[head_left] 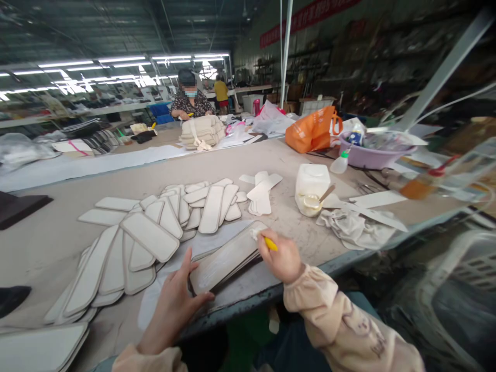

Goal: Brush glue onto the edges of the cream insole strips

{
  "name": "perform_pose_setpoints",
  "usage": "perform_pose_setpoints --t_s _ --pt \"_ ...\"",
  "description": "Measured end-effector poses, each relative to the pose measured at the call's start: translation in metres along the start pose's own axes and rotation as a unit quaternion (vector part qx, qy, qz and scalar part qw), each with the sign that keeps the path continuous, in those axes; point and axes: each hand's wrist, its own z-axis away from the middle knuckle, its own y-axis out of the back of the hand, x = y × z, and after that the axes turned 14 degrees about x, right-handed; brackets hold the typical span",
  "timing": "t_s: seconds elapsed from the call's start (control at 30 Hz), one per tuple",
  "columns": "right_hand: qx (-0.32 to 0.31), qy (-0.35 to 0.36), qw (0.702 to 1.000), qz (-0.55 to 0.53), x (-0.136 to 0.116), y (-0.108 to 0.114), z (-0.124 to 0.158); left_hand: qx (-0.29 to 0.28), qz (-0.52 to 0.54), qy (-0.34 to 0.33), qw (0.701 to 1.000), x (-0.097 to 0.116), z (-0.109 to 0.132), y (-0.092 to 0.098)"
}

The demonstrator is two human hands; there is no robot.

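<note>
My left hand lies with fingers spread against the near end of a stack of long grey strips at the table's front edge, steadying it. My right hand is closed round a yellow-handled brush, whose tip touches the far end of the top strip. To the left, several pale rounded strips are fanned out in overlapping rows on the worktable.
A white glue tub with a stick in it stands right of the stack, beside crumpled cloth. An orange bag and a purple basin sit further back. Another person works at the far end.
</note>
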Motion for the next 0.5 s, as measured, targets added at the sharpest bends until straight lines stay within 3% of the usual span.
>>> perform_pose_setpoints --t_s 0.17,0.27,0.33,0.5 --pt "-0.131 0.04 0.973 -0.185 -0.058 -0.011 0.032 0.004 0.012 -0.012 1.0 0.005 0.006 0.004" --pt "-0.168 0.034 0.956 -0.238 -0.075 -0.016 0.04 0.001 0.014 -0.01 1.0 0.006 0.007 0.003" --pt "-0.16 0.0 0.957 -0.244 -0.066 -0.017 0.033 -0.006 0.01 -0.002 1.0 0.007 0.006 0.003" --pt "-0.066 -0.161 0.962 -0.21 -0.013 -0.001 -0.004 -0.018 0.062 0.012 0.998 0.008 0.009 0.015"
